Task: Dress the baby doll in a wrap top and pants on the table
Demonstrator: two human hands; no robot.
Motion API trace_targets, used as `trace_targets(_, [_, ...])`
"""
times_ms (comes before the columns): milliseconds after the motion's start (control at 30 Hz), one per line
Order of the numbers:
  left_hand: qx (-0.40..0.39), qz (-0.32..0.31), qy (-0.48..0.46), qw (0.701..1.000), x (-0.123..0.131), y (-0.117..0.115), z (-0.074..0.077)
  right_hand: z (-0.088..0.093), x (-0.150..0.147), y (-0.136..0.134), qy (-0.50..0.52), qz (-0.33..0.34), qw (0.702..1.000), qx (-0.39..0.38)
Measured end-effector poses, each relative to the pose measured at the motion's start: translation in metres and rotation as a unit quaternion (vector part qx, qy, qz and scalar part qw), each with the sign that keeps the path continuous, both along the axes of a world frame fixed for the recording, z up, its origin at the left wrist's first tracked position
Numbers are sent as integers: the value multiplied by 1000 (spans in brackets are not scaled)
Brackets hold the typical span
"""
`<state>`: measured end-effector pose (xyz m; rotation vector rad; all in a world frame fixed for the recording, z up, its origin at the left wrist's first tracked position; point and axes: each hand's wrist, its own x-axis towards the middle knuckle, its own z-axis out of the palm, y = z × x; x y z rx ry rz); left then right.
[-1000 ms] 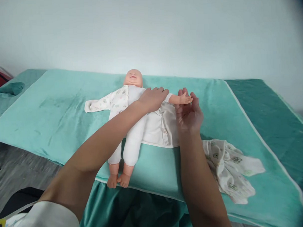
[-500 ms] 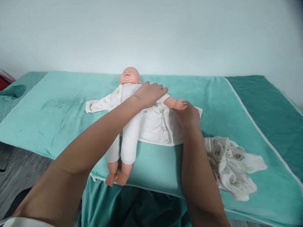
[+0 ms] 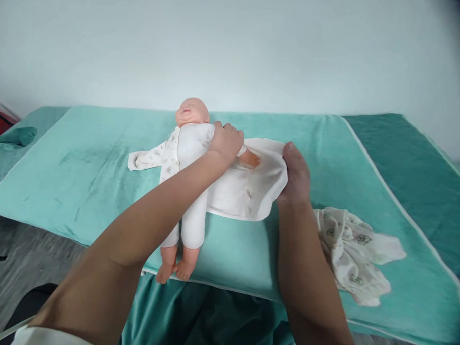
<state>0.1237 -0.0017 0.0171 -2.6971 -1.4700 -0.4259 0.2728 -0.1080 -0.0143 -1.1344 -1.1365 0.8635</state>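
A baby doll (image 3: pixel 193 209) lies on its back, its trunk and legs white and its head and feet skin-toned. A white patterned baby shirt (image 3: pixel 171 157) covers its arm on the picture's left, and its other side spreads out beneath and beside the trunk. My left hand (image 3: pixel 228 141) is closed round the doll's other arm, near the shoulder. The forearm (image 3: pixel 251 159) pokes out below that hand, over the shirt's white inside; the doll's hand is hard to make out there. With closed fingers my right hand (image 3: pixel 296 172) holds up the shirt's outer edge.
The doll lies on a bed with a light green cover (image 3: pixel 100 142). Crumpled patterned baby clothes (image 3: pixel 355 253) lie to the right of my right forearm. A white wall (image 3: pixel 225 47) stands behind the bed, and dark green cloth (image 3: pixel 205 319) hangs at its front.
My right hand has left the doll's hand and raised the shirt's edge, opening it out around the forearm. My left hand has shifted slightly left, and the doll's forearm now points lower.
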Motion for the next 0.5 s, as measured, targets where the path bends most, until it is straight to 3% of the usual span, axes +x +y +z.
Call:
trace_targets(100, [-6,25,-32,999,8,-1,-3,3,-18,-7,-2,41,999,-3])
trace_targets(233, [-58,38,-51,996,10,-3,5,2,-28,-9,63,135,988,-37])
trace_targets(300, [-127,-4,-94,987,4,-3,11,0,-30,-8,88,197,976,-41])
trace_targets(400, [-225,-100,-219,944,-11,-3,26,-4,-35,-9,115,246,962,-28])
trace_targets(500, [-217,-111,-320,916,-35,-7,43,-6,-44,-14,123,286,950,-1])
